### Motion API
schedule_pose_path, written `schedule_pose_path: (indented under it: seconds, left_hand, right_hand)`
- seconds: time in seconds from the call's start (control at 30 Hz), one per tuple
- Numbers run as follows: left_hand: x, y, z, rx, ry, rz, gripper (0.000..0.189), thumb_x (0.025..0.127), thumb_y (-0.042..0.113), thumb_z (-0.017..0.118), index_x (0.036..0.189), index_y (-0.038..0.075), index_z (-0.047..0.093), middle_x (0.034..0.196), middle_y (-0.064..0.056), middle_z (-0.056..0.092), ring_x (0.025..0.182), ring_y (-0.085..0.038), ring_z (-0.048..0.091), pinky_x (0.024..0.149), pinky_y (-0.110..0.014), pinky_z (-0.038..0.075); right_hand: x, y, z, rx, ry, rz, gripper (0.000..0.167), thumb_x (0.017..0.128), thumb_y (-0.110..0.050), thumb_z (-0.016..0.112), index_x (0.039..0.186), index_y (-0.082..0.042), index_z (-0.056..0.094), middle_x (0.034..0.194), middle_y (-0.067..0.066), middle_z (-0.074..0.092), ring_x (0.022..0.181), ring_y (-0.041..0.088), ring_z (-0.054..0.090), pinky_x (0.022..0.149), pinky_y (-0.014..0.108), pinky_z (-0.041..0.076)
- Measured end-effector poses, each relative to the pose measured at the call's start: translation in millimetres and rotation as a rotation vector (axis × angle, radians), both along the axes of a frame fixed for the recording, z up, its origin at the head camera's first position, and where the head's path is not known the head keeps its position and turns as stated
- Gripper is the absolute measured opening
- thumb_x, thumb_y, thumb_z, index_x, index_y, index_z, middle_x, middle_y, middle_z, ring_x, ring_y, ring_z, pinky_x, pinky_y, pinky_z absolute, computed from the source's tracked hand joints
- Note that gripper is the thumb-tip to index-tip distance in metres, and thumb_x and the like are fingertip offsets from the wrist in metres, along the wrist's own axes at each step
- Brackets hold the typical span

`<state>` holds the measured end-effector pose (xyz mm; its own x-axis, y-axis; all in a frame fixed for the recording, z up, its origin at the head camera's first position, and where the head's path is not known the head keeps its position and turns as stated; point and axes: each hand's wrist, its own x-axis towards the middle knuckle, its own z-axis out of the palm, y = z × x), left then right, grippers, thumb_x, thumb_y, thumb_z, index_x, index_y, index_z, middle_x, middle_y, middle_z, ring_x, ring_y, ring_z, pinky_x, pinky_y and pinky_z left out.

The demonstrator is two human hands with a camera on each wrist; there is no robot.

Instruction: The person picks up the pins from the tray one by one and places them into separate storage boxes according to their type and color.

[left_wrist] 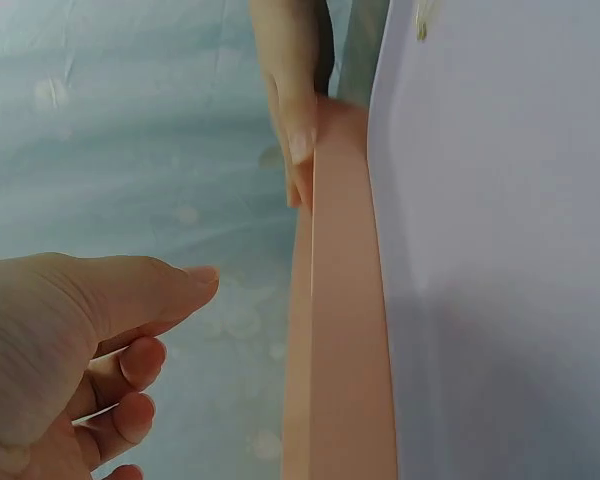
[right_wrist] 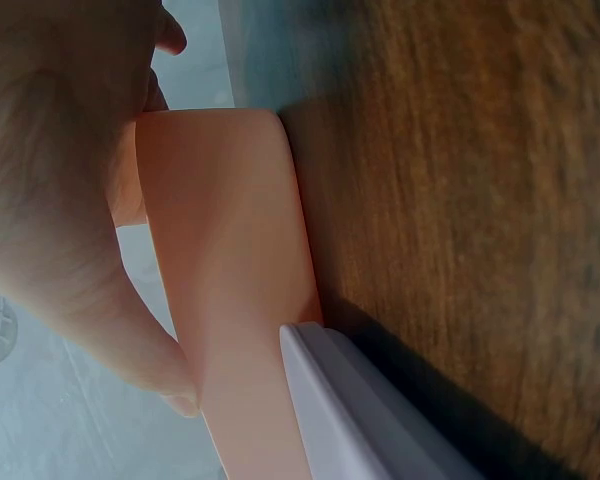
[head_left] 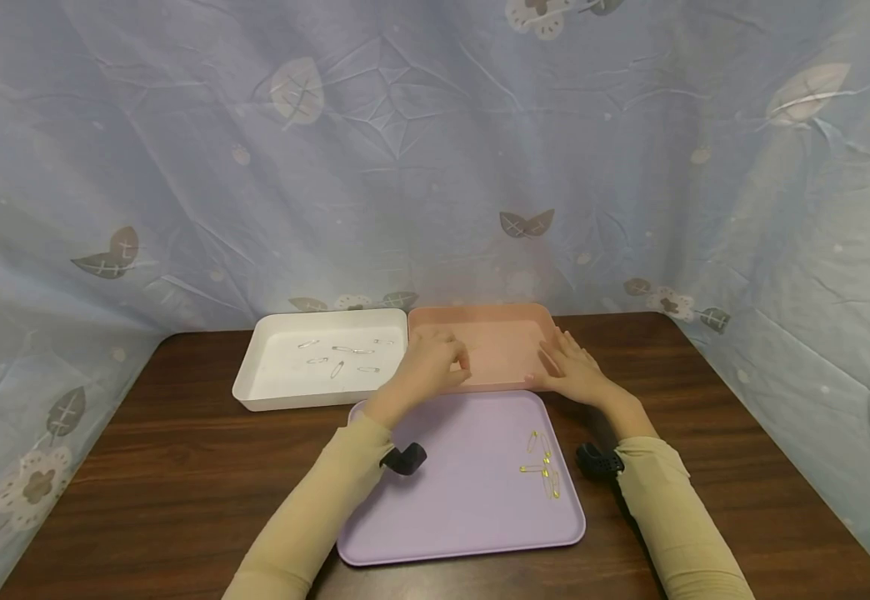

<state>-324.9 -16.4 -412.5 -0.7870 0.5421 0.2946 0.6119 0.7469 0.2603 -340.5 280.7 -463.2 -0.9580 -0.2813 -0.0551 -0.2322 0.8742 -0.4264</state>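
My left hand hovers over the left part of the pink tray. Its thumb and index finger come close together, the other fingers loosely curled, and no object shows at the fingertips. At the tray's right front corner my right hand holds on, the thumb over the front rim and the fingers at the right side. Faint thin marks show inside the pink tray near the left fingers. Several yellow-headed safety pins lie at the right side of the lilac tray.
To the left, a white tray contains several silver safety pins. All three trays stand close together on a dark wood table. Behind them hangs a pale blue patterned curtain.
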Motion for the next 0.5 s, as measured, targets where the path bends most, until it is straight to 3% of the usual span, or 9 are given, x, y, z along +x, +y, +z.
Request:
schedule_pose_path:
  seconds: [0.2, 0.5]
  left_hand:
    - [16.4, 12.0, 3.6, -0.023, -0.027, -0.024, 0.009, 0.084, 0.027, 0.072, 0.080, 0.021, 0.068, 0.090, 0.003, 0.059, 0.096, -0.019, 0.053, 0.089, -0.042, 0.040]
    - [39.3, 34.7, -2.9, -0.127, 0.049, -0.093, 0.010, 0.086, 0.038, 0.071, 0.085, 0.028, 0.069, 0.092, 0.007, 0.059, 0.102, -0.016, 0.053, 0.089, -0.036, 0.040]
  right_hand:
    - [-0.8, 0.5, -1.0, -0.004, 0.008, 0.001, 0.092, 0.088, -0.063, 0.055, 0.155, -0.009, 0.024, 0.163, 0.023, 0.000, 0.151, 0.042, -0.002, 0.114, 0.070, 0.005]
    - [-1.9, 0.5, -1.0, -0.001, 0.005, 0.002, 0.091, 0.089, -0.062, 0.055, 0.155, -0.008, 0.024, 0.163, 0.024, 0.000, 0.150, 0.043, -0.002, 0.114, 0.071, 0.006]
